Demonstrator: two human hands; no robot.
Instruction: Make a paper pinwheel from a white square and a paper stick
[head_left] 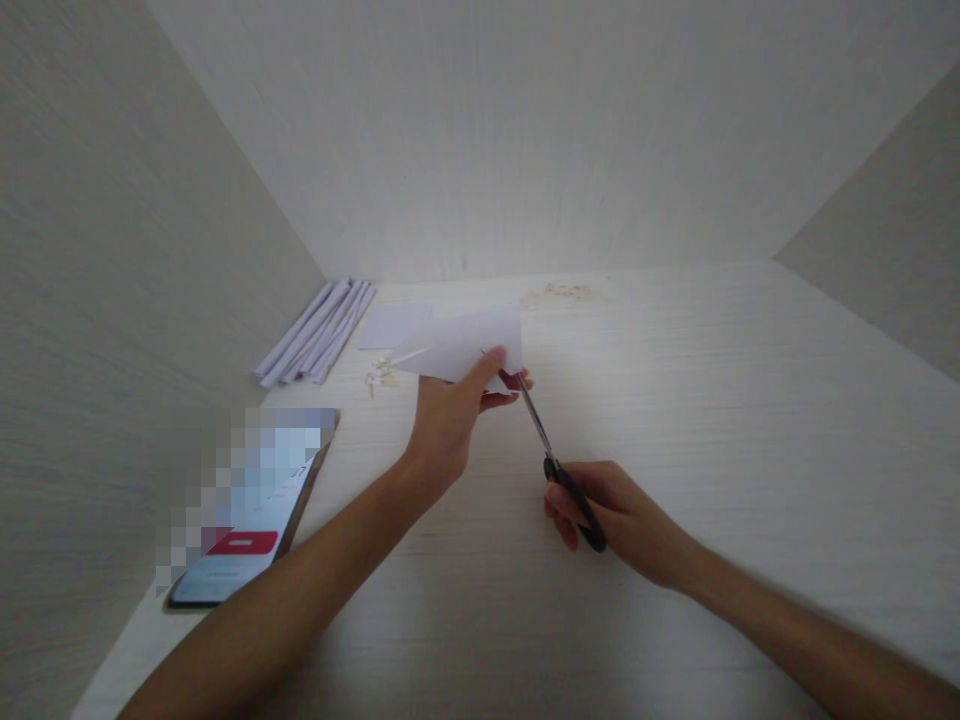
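White flat paper point(466, 336) is pinched in the left hand point(455, 408). The right hand point(616, 508) grips black-handled metal scissors point(553, 464), seemingly touching the paper.

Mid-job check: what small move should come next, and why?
Probably ease the left hand back slightly along the paper before any snip: its fingertips sit right by the tips of the scissors, which the right hand holds at the paper's right end.
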